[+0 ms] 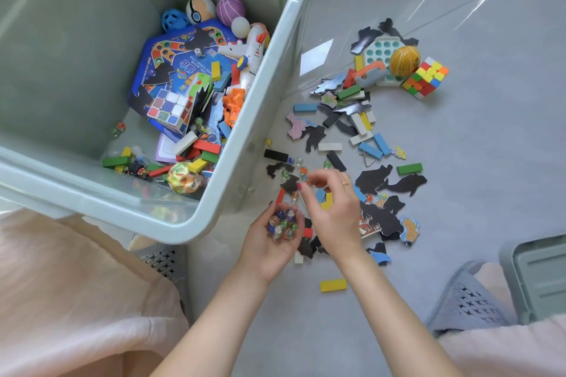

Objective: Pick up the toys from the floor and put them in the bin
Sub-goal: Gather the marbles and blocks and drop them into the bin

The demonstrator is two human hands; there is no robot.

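Your left hand (272,239) cups a heap of marbles (281,223) just beside the bin (245,138) — your right hand (333,208), fingers curled, reaches loose marbles on the floor (459,162); its pinch cannot be told.

A pale grey bin (245,119) holds balls, cubes and blocks; glass marbles (281,223) fill the cupped left hand (269,242), while blocks and puzzle pieces (389,184) litter the floor (459,131).

Pale grey-green bin (272,76), multicoloured glass marbles (281,223), yellow block (333,285), black puzzle pieces (382,217), multicoloured cube (426,78)
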